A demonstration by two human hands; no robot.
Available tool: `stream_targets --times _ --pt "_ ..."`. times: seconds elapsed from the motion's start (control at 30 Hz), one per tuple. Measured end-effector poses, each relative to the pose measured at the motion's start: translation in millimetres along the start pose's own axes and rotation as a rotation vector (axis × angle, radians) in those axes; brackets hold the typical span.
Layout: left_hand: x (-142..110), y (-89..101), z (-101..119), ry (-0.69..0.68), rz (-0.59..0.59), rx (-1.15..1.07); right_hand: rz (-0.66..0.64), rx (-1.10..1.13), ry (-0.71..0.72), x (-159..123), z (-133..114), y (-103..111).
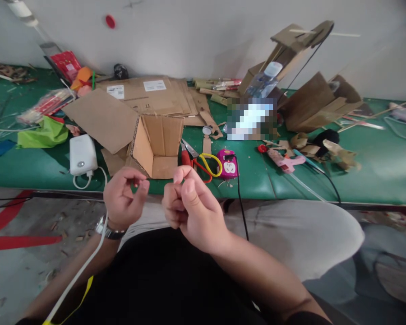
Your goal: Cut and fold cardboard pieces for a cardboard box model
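Observation:
My left hand [123,198] hovers above my lap, fingers curled with thumb and forefinger pinched together; a watch sits on its wrist. My right hand [189,205] is beside it, fingers folded and thumb pressed against the forefinger. Whatever either pinch holds is too small to make out. Just beyond both hands, at the green table's [358,171] front edge, stands an open cardboard box [159,146] lying on its side. Red and yellow scissors [203,163] lie right of the box.
A white power adapter [83,155] with cable lies left of the box. A pink socket [227,163] with a black cord, a pink glue gun [284,160], flat cardboard sheets [142,97], a plastic bottle [265,79] and cardboard scraps crowd the table.

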State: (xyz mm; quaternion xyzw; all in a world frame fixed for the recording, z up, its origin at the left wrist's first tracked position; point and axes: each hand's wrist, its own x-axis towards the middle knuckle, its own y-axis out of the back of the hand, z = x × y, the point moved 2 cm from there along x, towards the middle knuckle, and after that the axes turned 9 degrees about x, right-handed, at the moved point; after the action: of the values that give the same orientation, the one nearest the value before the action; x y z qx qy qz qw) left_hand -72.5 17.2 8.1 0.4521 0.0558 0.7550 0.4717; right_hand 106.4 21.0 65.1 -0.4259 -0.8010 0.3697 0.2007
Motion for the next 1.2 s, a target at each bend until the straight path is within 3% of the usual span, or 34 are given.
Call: stream_targets --times 0.07,0.17,0.3,0.5,0.73,0.97,1.2 --pt "6.0 6.1 31.6 -0.085 0.007 -0.129 0.037 -0.047 0.002 0.6 2.3 1.1" --pt "18.9 13.7 72.4 -0.146 -0.038 -0.132 0.079 -0.106 -0.007 -0.1 3.0 1.8" --pt "31.0 18.1 99.1 -0.171 -0.011 -0.039 0.096 -0.138 0.009 -2.2 0.3 0.7" --pt "33.0 18.1 103.0 -0.194 0.036 0.04 0.112 -0.208 0.071 -2.4 0.6 2.0" --pt "34.6 23.3 102.4 -0.268 -0.003 0.185 0.136 -0.332 0.17 -2.1 2.2 5.6" --pt "34.3 18.7 100.2 -0.255 -0.01 0.205 0.163 -0.422 0.199 -3.0 2.1 6.3" --pt "30.8 19.6 97.0 -0.225 -0.006 0.192 0.15 -0.356 0.144 -3.1 1.6 4.1"
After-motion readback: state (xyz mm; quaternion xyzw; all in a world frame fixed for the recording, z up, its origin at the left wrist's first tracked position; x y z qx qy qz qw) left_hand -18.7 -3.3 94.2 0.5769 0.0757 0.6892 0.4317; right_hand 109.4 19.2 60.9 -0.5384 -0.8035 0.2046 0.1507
